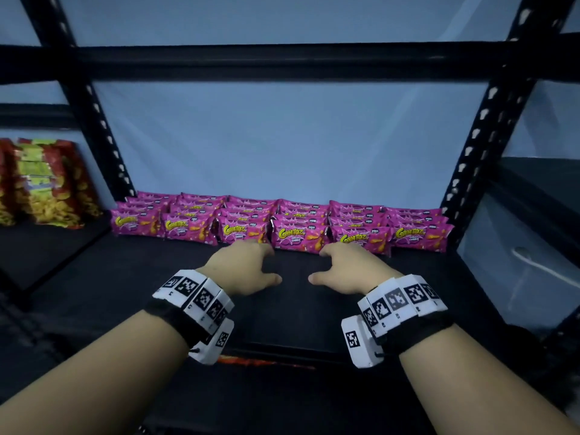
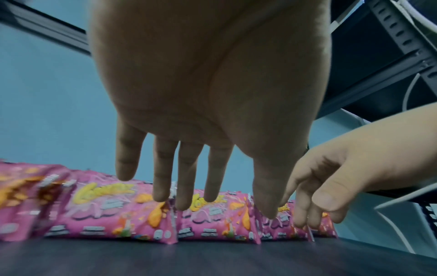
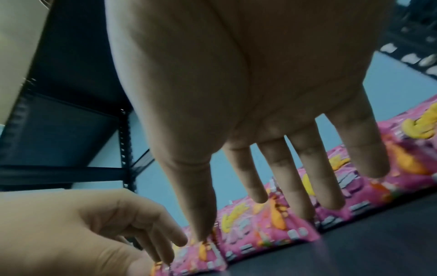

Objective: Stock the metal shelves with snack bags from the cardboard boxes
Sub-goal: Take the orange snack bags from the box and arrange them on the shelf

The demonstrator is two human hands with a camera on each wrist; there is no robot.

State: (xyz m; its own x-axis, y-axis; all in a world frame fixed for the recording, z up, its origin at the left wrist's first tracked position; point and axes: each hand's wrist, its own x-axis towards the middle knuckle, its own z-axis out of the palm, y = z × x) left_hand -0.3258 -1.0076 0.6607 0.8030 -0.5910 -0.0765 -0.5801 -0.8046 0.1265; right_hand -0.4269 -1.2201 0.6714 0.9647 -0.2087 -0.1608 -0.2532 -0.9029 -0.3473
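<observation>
Both hands out over the dark shelf (image 1: 439, 293), left hand (image 1: 243, 271) and right hand (image 1: 348, 271) empty, fingers (image 2: 163, 168) spread loosely. Pink snack bags (image 1: 298, 237) lined along the back edge.

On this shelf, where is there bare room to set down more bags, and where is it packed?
Bare: the dark shelf board in front of the pink bags, around the left hand and right hand. Crowded: the back strip along the wall, filled post to post with pink bags.
</observation>
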